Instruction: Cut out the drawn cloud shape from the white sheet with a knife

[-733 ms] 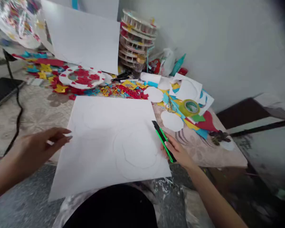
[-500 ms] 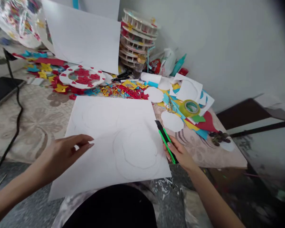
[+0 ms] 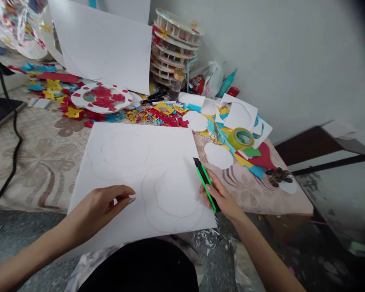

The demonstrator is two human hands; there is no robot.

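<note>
The tabletop (image 3: 48,162) spread beyond and to both sides of the grips, under a patterned cloth. The white sheet (image 3: 153,158) lay on it beneath both grips, its near edge hanging past the tabletop toward the lap. It bore two faint double wavy outlines, one beyond the left grip, the other between the grips; no cut could be made out along either.

The left grip (image 3: 105,207) was over the sheet, holding nothing, loosely curled with a small gap between thumb and fingers; whether it touched the paper could not be told. The right grip (image 3: 223,198), at the sheet's right edge, was closed round the green and black cutter (image 3: 203,174), its tip slanting away. Whether any blade was out did not show.

Just beyond the right grip lay a white paper cutout (image 3: 219,155), then the tape roll (image 3: 233,140).

The step in hand looked like readying between outline and cut; a cut would call for the left grip to press the sheet flat, clear of the line, and the cutter's tip brought onto it.
</note>
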